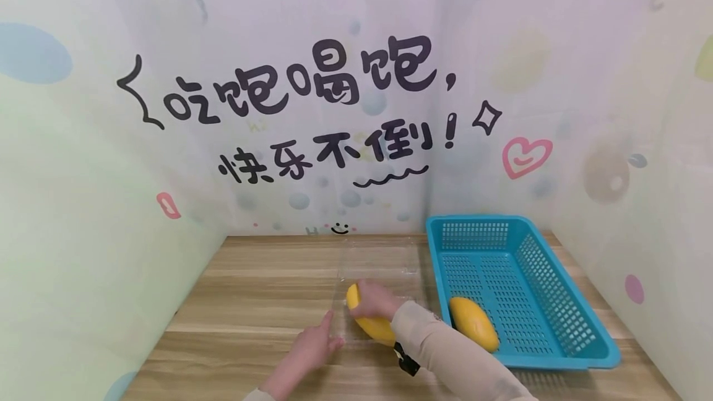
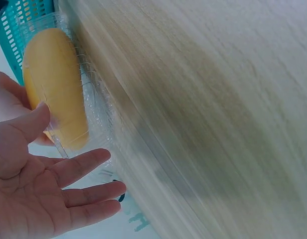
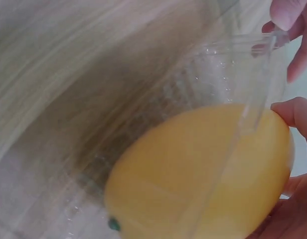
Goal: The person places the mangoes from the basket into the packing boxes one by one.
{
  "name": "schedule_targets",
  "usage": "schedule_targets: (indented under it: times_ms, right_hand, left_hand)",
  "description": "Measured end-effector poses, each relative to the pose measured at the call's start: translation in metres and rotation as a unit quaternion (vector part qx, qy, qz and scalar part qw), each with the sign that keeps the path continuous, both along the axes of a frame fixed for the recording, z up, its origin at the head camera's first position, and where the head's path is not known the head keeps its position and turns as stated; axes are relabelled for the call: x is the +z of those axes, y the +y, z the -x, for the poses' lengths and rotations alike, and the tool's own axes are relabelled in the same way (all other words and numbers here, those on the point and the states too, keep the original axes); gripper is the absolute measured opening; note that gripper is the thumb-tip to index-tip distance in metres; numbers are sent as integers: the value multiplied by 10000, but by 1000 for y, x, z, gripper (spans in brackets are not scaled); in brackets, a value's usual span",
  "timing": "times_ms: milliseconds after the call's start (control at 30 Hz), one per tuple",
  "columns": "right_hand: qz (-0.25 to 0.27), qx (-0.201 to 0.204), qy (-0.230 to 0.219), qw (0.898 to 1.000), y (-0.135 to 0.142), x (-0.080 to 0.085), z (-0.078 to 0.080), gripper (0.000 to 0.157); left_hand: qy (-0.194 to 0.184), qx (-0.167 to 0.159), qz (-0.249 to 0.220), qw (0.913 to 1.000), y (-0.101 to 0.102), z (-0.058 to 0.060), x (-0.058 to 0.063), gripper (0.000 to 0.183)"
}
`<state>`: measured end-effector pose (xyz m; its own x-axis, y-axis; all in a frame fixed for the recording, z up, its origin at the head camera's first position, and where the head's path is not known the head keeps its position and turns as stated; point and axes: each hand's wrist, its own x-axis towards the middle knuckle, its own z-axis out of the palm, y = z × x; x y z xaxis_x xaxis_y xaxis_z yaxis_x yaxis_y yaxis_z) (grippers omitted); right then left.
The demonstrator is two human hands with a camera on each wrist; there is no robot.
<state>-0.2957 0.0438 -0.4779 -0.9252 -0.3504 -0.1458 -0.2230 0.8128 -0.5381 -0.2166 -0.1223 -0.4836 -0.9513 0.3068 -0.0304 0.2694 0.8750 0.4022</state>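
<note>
At the transparent plastic box (image 2: pixel 97 112), the right hand (image 1: pixel 375 299) partly hides the yellow oval fruit (image 1: pixel 376 328); beside the box, the left wrist view crops the blue perforated basket (image 2: pixel 10 47).

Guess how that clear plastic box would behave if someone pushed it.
The clear plastic box looks thin and see-through, so it is probably light for its size and may flex when squeezed. Its straight edges suggest it would slide rather than roll on the flat table. Its glossy walls could feel slippery.
</note>
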Motion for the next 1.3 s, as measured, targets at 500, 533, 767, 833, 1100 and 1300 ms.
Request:
schedule_targets:
  times_ms: [500, 533, 767, 833, 1100, 1300]
  right_hand:
    - [129, -520, 682, 9962, -10, -30, 4, 69]
    - [124, -562, 746, 9955, -11, -30, 3, 67]
    - [-84, -805, 997, 9917, -21, -31, -3, 66]
    - [-156, -850, 1061, 9906, -23, -31, -5, 65]
    - [-1351, -700, 1721, 9732, -35, -35, -10, 65]
    - [-1758, -517, 1821, 9661, -35, -39, -11, 64]
  left_hand:
    - [41, -9, -92, 9999, 0, 0, -2, 67]
    - [41, -11, -110, 9999, 0, 0, -2, 67]
    - [12, -17, -136, 9999, 0, 1, -3, 68]
    - [-5, -14, -150, 9999, 0, 1, -4, 68]
    - [97, -64, -226, 9997, 0, 0, -4, 69]
    - [120, -87, -187, 9997, 0, 1, -5, 68]
